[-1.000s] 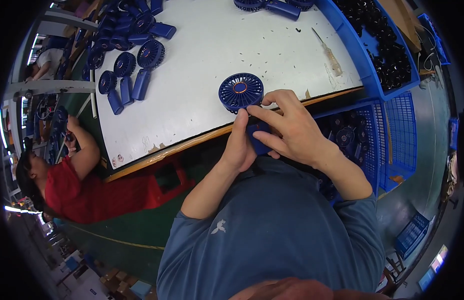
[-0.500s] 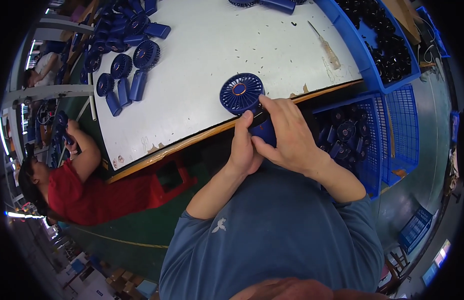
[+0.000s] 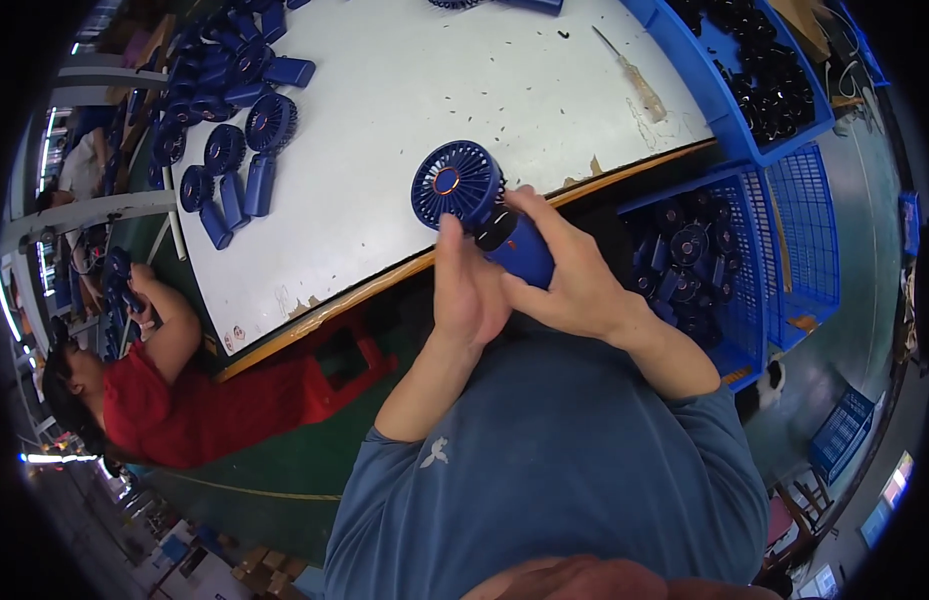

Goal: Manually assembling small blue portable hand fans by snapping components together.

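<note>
A dark blue handheld fan [image 3: 456, 184] is tilted over the near edge of the white table, its round slatted head toward the far left. Its handle [image 3: 524, 254] has a black band at the neck. My right hand [image 3: 579, 268] is closed around that handle, thumb underneath and index finger along the upper side. My left hand [image 3: 469, 288] is stretched out beside the fan, its tip at the lower rim of the head and its palm toward the handle; some of its fingers are hidden.
Several similar fans [image 3: 224, 150] lie at the table's far left. A screwdriver [image 3: 634, 80] lies near a blue bin [image 3: 729, 115] of small black parts. Below the right edge stands a blue crate [image 3: 749, 270] with fans inside. A person in red [image 3: 149, 410] works at left.
The fan and both hands have shifted slightly left, and more of the handle and its black band shows. My left hand has straightened and come away from the neck.
</note>
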A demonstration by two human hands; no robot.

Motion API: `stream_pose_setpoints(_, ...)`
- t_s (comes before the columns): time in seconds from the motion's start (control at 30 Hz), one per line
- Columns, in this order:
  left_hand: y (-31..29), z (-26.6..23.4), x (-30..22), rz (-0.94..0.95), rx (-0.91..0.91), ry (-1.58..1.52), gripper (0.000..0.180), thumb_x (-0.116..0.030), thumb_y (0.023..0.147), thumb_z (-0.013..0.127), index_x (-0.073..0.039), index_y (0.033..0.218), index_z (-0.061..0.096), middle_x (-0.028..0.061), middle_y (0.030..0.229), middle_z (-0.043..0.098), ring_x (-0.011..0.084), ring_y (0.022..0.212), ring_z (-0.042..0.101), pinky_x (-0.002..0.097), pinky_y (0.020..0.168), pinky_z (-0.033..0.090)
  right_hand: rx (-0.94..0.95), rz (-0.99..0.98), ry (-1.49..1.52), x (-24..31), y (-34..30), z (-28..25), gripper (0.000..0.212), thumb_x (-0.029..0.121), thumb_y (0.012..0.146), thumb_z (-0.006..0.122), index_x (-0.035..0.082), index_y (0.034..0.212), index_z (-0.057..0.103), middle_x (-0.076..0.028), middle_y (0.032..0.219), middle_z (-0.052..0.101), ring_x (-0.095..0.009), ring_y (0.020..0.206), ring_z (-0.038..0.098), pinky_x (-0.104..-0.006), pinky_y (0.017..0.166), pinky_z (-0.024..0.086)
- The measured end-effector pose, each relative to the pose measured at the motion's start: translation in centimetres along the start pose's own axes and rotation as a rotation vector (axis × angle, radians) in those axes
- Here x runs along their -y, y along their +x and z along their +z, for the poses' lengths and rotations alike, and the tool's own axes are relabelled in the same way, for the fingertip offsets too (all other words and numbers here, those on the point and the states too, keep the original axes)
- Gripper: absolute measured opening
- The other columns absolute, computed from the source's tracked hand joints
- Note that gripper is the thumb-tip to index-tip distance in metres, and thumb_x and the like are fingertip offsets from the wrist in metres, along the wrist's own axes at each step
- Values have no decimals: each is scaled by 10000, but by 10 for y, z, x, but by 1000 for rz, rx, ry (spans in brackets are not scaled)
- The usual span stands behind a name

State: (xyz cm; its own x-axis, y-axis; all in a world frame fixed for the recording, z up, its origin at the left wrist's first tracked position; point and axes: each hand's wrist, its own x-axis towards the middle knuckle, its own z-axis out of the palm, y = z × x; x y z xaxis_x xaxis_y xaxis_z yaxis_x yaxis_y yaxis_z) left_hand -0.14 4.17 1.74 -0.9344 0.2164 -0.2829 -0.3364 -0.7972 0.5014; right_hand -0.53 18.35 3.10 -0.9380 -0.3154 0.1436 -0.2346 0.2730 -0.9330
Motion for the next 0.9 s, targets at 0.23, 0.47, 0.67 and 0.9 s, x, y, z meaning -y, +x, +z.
stream_pose_setpoints(0.23,6,-24,-23,61,-137,140,519,-427,1011,483,-44,1360,466,140,1271,588,245,1154,587,420,966,497,113,-56,10,8,-2,-11,764,159,765,764,-30,1401,387,-274,1243,574,-405,1086,622,-417,924,510)
stream_pose_setpoints(0.47,6,-13,-59,209,-34,1115,519,-274,997,537,-8,1419,393,141,1283,541,227,1215,530,417,1009,451,211,47,92,25,1,-34,845,161,748,787,-6,1439,329,-192,884,661,-362,789,674,-375,716,527)
stream_pose_setpoints(0.67,11,29,-72,220,503,1351,392,-194,962,547,1,1302,548,208,1397,487,346,1311,461,417,1100,348,234,-49,66,25,-5,-32,810,171,746,781,-22,1400,345,-212,933,661,-384,830,679,-410,737,546)
stream_pose_setpoints(0.9,6,39,-46,283,598,1515,698,-526,1004,327,57,1353,490,222,1400,495,319,1315,457,416,1092,335,292,-83,-76,20,-21,-17,467,244,724,718,-60,1020,523,-249,806,652,-422,769,653,-482,689,537)
